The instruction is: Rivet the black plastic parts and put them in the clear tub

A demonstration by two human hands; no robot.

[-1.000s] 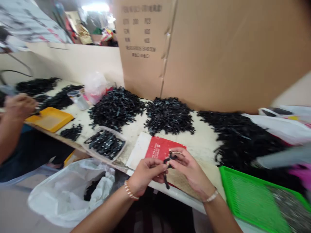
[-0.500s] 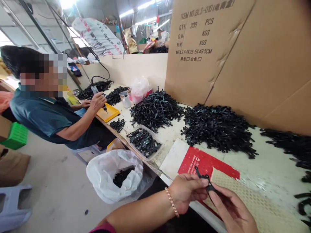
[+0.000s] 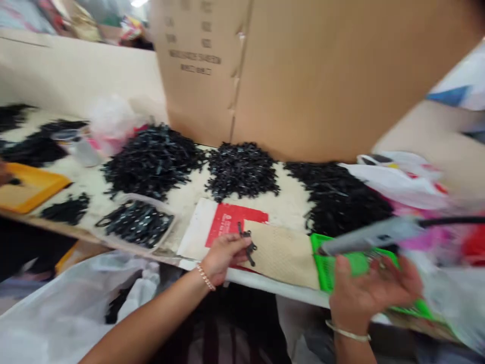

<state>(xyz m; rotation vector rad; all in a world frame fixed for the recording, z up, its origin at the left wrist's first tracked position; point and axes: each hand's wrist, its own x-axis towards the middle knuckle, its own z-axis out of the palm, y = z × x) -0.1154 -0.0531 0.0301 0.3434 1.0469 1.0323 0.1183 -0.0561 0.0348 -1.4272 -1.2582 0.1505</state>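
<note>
In my left hand (image 3: 224, 259), between thumb and fingers, is a small black plastic piece with slim arms and round ends (image 3: 248, 246). The hand hovers at the near edge of a beige textured mat (image 3: 284, 253). My right hand (image 3: 373, 285) is palm up with its fingers apart, somewhat blurred, over a green plastic basket (image 3: 323, 273). Just above those fingers lies a grey electric screwdriver (image 3: 367, 236), its tip pointing left and its black cable running off to the right. Whether the fingers touch it is hard to tell.
Heaps of black parts (image 3: 242, 169) line the back of the table before a big cardboard box (image 3: 303, 76). A clear tub (image 3: 166, 237) of parts stands left of a red and white card (image 3: 193, 232). Farther left is a yellow tray (image 3: 49, 187); plastic bags (image 3: 401, 184) lie at right.
The view has swung right. My right hand has left the black plastic piece and moved right to the basket and screwdriver. My left hand still holds the piece.
</note>
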